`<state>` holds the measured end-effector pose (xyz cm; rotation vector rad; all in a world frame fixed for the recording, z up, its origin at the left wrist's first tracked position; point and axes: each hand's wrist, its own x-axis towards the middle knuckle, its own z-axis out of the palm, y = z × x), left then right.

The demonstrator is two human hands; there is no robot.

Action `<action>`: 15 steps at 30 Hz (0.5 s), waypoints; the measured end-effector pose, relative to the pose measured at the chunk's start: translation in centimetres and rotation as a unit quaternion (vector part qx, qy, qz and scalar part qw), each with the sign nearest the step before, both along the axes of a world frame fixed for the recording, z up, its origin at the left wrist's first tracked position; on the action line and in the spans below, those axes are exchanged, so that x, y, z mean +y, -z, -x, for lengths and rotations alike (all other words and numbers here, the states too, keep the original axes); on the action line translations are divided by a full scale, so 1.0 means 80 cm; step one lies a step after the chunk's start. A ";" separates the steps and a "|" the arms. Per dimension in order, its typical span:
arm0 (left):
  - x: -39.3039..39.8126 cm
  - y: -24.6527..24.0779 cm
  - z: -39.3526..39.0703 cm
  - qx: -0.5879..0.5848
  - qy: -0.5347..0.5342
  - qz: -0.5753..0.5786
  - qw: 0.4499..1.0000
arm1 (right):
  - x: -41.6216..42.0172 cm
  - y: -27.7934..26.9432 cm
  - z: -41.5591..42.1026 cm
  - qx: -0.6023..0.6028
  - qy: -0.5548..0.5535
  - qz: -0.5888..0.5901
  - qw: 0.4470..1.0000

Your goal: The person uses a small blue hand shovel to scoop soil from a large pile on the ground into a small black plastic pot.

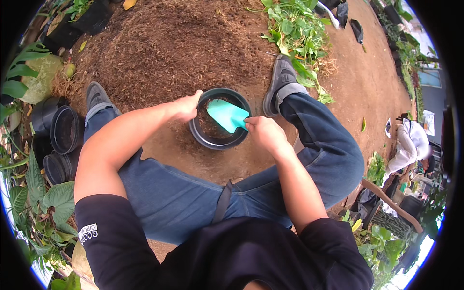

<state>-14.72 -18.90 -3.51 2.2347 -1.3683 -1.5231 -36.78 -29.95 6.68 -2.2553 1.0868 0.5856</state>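
Between my feet a round black plastic plant pot [214,145] stands on the bare ground, with brown soil [210,125] inside. My left hand [189,106] grips its left rim. In my right hand [264,131] is the handle of a turquoise garden trowel [226,113]; the blade lies over the soil within the pot's opening. How deep the blade's tip sits in the soil cannot be told. Beyond the pot spreads a wide heap of loose brown fibrous soil [174,47].
Several black plastic pots [66,129] stand at the left beside leafy plants. Uprooted green vines [295,32] lie beyond my right shoe [282,78]. A pale round stone or gourd [41,78] is at the far left. Another person [409,141] bends down at the far right.
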 end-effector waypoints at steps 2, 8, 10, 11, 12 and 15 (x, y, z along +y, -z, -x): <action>0.001 0.003 -0.003 -0.023 -0.001 0.070 0.997 | -0.005 0.005 0.003 0.004 0.006 -0.004 1.000; 0.000 0.006 -0.005 -0.053 -0.050 0.133 0.988 | -0.005 0.005 0.001 0.005 -0.023 0.014 1.000; -0.010 -0.031 0.001 0.055 -0.106 -0.070 0.990 | -0.002 0.002 0.000 -0.002 -0.015 0.019 1.000; -0.007 -0.021 0.006 0.108 -0.109 -0.098 0.983 | -0.002 0.000 -0.001 -0.004 -0.007 0.023 1.000; -0.005 -0.016 0.007 0.090 -0.108 -0.102 0.985 | 0.001 -0.011 -0.005 0.001 -0.007 0.010 1.000; -0.004 -0.008 0.001 0.046 -0.040 -0.071 0.996 | 0.003 -0.007 -0.001 0.030 -0.026 0.026 0.999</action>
